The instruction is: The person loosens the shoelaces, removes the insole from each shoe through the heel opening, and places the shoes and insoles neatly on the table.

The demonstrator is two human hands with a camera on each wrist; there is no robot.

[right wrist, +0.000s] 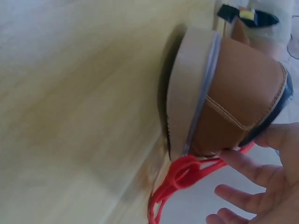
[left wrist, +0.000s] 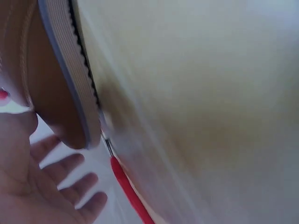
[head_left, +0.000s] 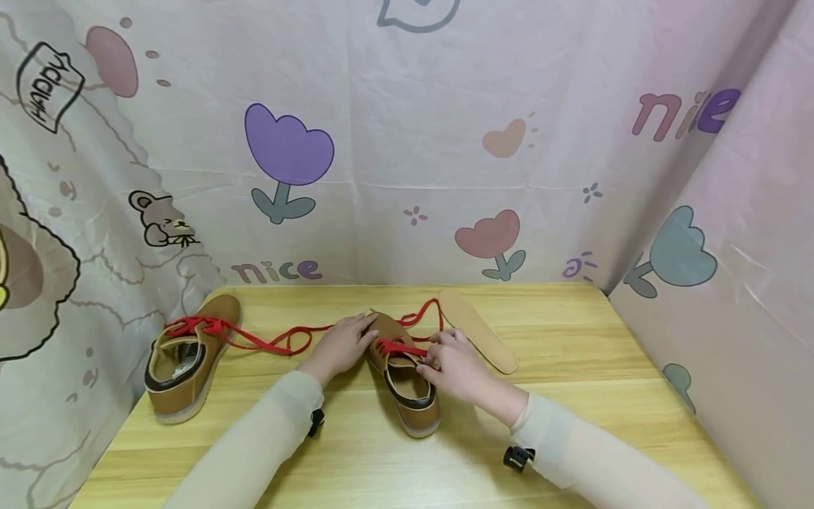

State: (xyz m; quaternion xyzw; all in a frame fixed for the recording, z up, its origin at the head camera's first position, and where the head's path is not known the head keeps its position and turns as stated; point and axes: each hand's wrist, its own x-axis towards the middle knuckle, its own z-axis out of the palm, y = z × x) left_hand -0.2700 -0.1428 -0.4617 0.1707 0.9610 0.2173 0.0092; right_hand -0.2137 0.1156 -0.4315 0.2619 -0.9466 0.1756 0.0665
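Observation:
A brown shoe (head_left: 416,417) with red shoelaces (head_left: 402,347) stands on the table, its toe pointing away from me. My left hand (head_left: 343,344) touches its toe end from the left. In the left wrist view those fingers (left wrist: 70,167) are spread and fairly straight past the toe, and the thumb lies against the upper. With thumb and index finger, my right hand (head_left: 456,364) pinches the right edge of the shoe opening, beside the laces. The right wrist view shows the other fingers (right wrist: 238,198) loose, near a hanging red lace loop (right wrist: 184,171).
A second brown shoe (head_left: 174,403), also with red laces, stands at the table's left edge. Its long lace (head_left: 270,345) trails toward the middle. A tan insole (head_left: 480,332) lies behind my right hand. Printed curtains (head_left: 394,141) border the wooden table (head_left: 572,339).

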